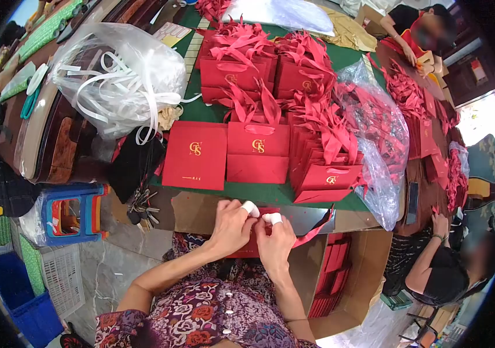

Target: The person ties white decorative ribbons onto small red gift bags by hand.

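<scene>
My left hand (231, 225) and my right hand (275, 236) are close together at the table's near edge, fingers pinched at the top of a red paper bag (244, 251). White covers wrap a fingertip on each. A red ribbon (315, 228) trails to the right from beside my right hand. What lies between the fingertips is too small to tell. Beyond the hands, a flat red bag (195, 155) with gold lettering lies beside another red bag (258, 152) with ribbon handles. More ribboned bags (330, 174) stand stacked to the right.
Rows of red bags (233, 75) fill the green table (247, 191). A clear plastic bag of white ribbons (120, 81) sits left, another with red ribbons (375, 127) right. An open carton (352, 301) holding red bags is below right. Two other people work at the right.
</scene>
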Motion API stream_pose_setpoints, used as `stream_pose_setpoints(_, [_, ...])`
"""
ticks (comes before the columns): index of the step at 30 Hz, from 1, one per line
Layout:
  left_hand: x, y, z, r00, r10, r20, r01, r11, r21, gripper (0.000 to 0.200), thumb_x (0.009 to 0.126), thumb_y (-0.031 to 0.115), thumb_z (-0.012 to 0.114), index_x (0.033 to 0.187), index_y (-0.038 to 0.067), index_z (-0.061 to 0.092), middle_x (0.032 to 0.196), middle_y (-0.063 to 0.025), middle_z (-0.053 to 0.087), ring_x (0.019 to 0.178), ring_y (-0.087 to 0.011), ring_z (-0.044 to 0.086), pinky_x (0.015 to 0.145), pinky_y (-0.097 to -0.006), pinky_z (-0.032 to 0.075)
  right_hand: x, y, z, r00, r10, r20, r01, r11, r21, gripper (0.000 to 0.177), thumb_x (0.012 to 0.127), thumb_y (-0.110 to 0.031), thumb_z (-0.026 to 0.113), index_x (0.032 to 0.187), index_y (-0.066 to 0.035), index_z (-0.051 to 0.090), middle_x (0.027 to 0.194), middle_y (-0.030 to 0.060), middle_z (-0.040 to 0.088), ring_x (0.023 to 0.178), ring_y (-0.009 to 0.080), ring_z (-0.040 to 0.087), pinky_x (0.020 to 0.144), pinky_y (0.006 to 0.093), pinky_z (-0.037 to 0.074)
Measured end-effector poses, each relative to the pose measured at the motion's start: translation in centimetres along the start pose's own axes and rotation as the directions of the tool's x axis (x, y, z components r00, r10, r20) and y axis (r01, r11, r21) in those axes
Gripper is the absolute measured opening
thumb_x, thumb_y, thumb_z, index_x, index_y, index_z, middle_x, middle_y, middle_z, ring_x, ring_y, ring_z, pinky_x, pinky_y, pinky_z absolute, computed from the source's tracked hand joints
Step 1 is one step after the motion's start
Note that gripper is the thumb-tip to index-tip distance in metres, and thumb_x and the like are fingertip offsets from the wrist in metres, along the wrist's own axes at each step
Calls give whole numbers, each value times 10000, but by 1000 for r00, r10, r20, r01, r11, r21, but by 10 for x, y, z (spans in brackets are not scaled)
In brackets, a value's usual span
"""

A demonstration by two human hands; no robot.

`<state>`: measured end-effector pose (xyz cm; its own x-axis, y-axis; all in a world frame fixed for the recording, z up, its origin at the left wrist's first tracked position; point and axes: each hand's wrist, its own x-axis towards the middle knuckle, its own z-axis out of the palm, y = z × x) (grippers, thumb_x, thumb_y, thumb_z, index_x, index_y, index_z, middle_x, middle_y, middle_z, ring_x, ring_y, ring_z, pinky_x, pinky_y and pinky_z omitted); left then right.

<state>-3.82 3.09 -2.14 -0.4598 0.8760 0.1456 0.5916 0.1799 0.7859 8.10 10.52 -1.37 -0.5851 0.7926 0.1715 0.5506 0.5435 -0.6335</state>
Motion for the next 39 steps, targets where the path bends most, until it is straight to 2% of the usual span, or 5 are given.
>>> stream_pose_setpoints(6, [0, 0, -2, 1000, -31, 0, 31, 999, 24, 99, 813, 40, 676, 906, 59, 650, 812, -83, 654, 812, -268, 587, 833, -388, 383, -3, 7, -6, 963, 226, 146, -251, 951, 179, 153, 841, -118, 733, 948, -27, 674, 879, 143, 692, 825, 300, 665, 712, 405, 514])
stream_pose_setpoints(19, [4, 2, -12, 998, -6, 68, 5, 1000, 6, 184, 798, 119, 730, 980, 97, 711, 801, -62, 663, 799, -242, 570, 841, -368, 381, 2, 7, -12, 997, -36, 64, 37, 999, -8, 110, 839, -141, 716, 897, -52, 687, 801, 114, 614, 786, 314, 604, 686, 431, 463])
stream_pose_setpoints(24, [2, 6, -12, 999, 12, 36, -12, 1000, 0, 207, 761, 157, 783, 947, 104, 709, 787, -43, 665, 797, -237, 570, 833, -364, 378, 20, 5, -42, 993, 7, 117, -35, 970, 242, 110, 878, -91, 676, 975, -51, 708, 874, 128, 645, 810, 296, 608, 739, 387, 474])
stream_pose_setpoints(35, [-17, -1, 3, 897, 435, -81, -397, 871, 289, 190, 713, 97, 753, 893, 137, 703, 817, 40, 669, 757, -167, 548, 791, -362, 376, 52, 31, -46, 860, -258, 440, 190, 962, 194, 152, 827, -227, 721, 905, -104, 767, 811, 99, 612, 832, 298, 586, 736, 398, 459])
stream_pose_setpoints(39, [-12, -1, -2, 886, 458, -73, -420, 860, 291, 182, 719, 99, 755, 891, 125, 704, 799, 26, 660, 753, -176, 548, 787, -364, 378, 55, 42, -33, 820, -190, 540, 20, 952, 306, 150, 798, -237, 740, 870, -109, 771, 791, 95, 611, 808, 277, 609, 717, 387, 473])
